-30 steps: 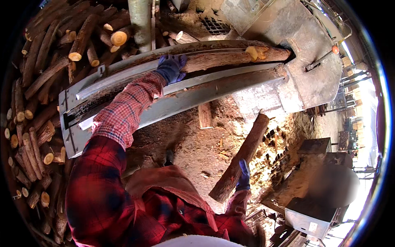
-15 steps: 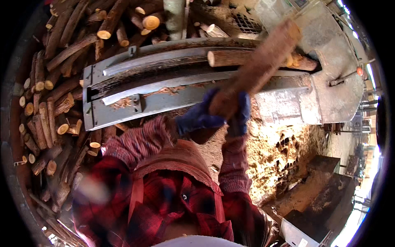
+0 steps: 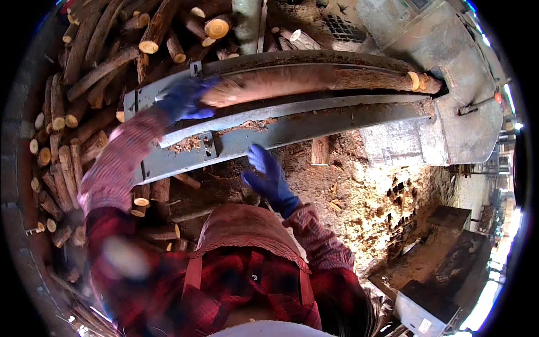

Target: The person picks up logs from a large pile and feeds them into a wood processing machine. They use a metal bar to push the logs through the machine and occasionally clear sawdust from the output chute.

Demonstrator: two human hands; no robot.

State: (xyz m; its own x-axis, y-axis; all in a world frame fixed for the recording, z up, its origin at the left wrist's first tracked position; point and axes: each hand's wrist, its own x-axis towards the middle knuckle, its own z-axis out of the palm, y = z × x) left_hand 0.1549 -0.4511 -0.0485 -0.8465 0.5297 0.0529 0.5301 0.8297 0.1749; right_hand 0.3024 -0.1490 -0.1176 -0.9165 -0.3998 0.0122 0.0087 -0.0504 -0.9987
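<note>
My left hand (image 3: 188, 100), in a blue glove, is at the left end of a long log (image 3: 281, 85), fingers spread against or right beside its end. The log lies lengthwise in a grey metal trough (image 3: 297, 132), its left part smeared by motion. Its far end meets another log (image 3: 430, 83), which reaches into an opening in a metal housing (image 3: 471, 132). Over the ground on the trough's near side, my right hand (image 3: 268, 175), also blue-gloved, hangs with its fingers stretched and holds nothing.
Many cut logs (image 3: 73, 115) are heaped to the left and beyond the trough. A lever with a red knob (image 3: 497, 98) sticks out of the housing. Sawdust and bark (image 3: 359, 208) cover the ground at right, near a dark box (image 3: 438, 264). A metal post (image 3: 247, 28) stands behind.
The log that both hands held raised now lies in the trough behind the other log. My left hand has moved left to its end; my right hand has let go and drawn back toward me.
</note>
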